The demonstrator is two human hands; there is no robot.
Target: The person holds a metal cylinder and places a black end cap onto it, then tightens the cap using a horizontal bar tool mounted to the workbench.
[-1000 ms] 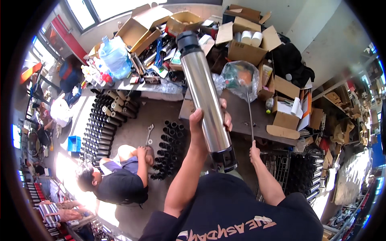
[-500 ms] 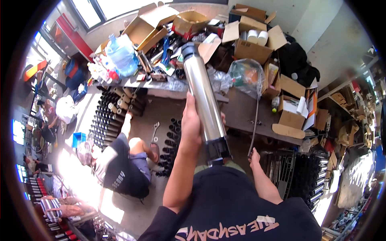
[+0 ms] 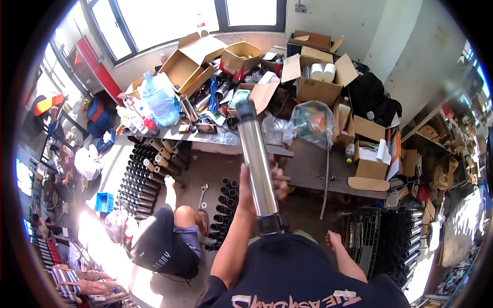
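we see the left hand (image 3: 247, 197) gripping a steel cylinder (image 3: 258, 172), fingers wrapped round it. right hand (image 3: 335, 239) apart, below a thin rod (image 3: 326, 179); we cannot tell its fingers' state

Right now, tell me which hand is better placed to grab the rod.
Likely the right hand: it looks empty and is near the lower end of the rod, while the left hand grips the metal tube.
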